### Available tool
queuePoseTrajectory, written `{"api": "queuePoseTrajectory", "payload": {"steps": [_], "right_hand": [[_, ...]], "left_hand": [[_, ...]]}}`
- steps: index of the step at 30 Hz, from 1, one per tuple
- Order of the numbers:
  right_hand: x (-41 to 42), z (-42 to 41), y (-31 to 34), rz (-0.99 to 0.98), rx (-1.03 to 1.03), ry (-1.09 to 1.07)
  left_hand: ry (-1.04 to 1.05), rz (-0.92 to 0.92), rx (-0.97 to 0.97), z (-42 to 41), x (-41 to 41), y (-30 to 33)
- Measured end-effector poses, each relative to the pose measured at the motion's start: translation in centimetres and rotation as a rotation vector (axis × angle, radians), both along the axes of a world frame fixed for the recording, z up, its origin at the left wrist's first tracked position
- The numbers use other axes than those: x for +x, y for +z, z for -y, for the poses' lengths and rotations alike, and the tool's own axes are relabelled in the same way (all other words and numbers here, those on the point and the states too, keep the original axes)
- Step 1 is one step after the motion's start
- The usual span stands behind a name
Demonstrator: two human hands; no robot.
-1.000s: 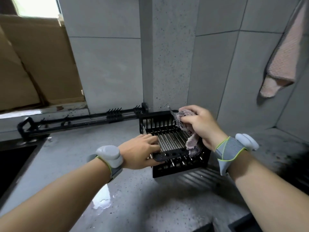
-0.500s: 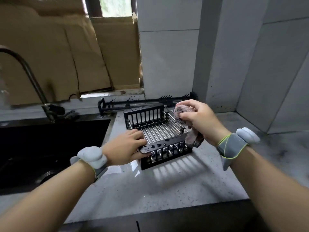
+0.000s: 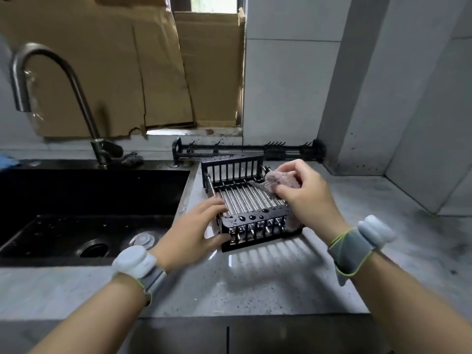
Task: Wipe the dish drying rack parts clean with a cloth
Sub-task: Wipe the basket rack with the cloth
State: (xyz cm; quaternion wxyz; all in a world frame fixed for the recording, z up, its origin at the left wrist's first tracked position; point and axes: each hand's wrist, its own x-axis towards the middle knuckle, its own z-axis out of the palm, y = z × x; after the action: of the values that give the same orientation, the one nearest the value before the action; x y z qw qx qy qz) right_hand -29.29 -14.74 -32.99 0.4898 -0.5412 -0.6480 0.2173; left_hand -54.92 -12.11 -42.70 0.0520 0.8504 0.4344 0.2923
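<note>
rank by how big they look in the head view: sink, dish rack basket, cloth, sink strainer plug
1. sink
2. dish rack basket
3. cloth and sink strainer plug: unsure, since the right hand hides much of the cloth

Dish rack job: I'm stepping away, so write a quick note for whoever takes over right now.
Left hand: grips the near left corner of the rack basket, steadying it on the counter beside the sink.
Right hand: grips the cloth, pressing it at the basket's far right corner.
Done: cannot tell; water drops remain on the near rim.
Left: wipe the rim and bars, then the black rail lying by the wall.
</note>
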Motion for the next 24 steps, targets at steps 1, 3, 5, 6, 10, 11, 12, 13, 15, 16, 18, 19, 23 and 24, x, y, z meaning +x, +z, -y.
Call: {"api": "queuePoseTrajectory", "payload": {"steps": [1, 3, 5, 6, 10, 11, 12, 13, 15, 16, 18, 19, 23, 24], "right_hand": [[-1.4, 0.6, -0.5, 0.048, 0.012, 0.052], [-4.1, 1.1, -2.1, 0.193, 0.100, 0.092], [-6.3, 1.3, -4.1, 0.293, 0.182, 0.090], [-7.1, 1.4, -4.9, 0.331, 0.218, 0.087], [-8.8, 1.9, -6.4, 0.469, 0.427, 0.058], [-8.7, 1.8, -6.5, 0.495, 0.467, 0.052], [-8.4, 1.6, -6.5, 0.527, 0.490, 0.055], [-8.2, 1.5, -6.6, 0.553, 0.497, 0.064], [-7.3, 1.4, -6.6, 0.575, 0.472, 0.099], [-6.7, 1.3, -6.5, 0.574, 0.444, 0.106], [-5.1, 0.9, -6.4, 0.603, 0.383, 0.095], [-4.1, 0.6, -6.4, 0.626, 0.358, 0.085], [-0.2, 0.0, -6.2, 0.656, 0.301, 0.047], [0.7, -0.2, -6.1, 0.654, 0.300, 0.040]], "left_hand": [[0.009, 0.016, 0.000, 0.1, 0.2, -0.2], [0.007, 0.036, 0.008, 0.3, 0.4, -0.5], [-0.025, 0.094, -0.004, 0.4, 0.4, -0.5], [-0.043, 0.133, -0.015, 0.6, 0.4, -0.4], [-0.066, 0.192, -0.062, 1.0, 0.5, 0.0], [-0.069, 0.179, -0.074, 1.0, 0.5, 0.0], [-0.067, 0.159, -0.081, 0.8, 0.4, -0.1], [-0.062, 0.134, -0.092, 0.7, 0.3, -0.3], [-0.033, 0.110, -0.074, 0.5, 0.2, -0.4], [-0.017, 0.100, -0.049, 0.4, 0.3, -0.4], [0.009, 0.084, -0.010, 0.4, 0.4, -0.4], [0.018, 0.082, 0.002, 0.5, 0.5, -0.5], [0.048, 0.084, 0.007, 0.6, 0.8, -0.4], [0.050, 0.082, 0.003, 0.6, 0.8, -0.4]]}}
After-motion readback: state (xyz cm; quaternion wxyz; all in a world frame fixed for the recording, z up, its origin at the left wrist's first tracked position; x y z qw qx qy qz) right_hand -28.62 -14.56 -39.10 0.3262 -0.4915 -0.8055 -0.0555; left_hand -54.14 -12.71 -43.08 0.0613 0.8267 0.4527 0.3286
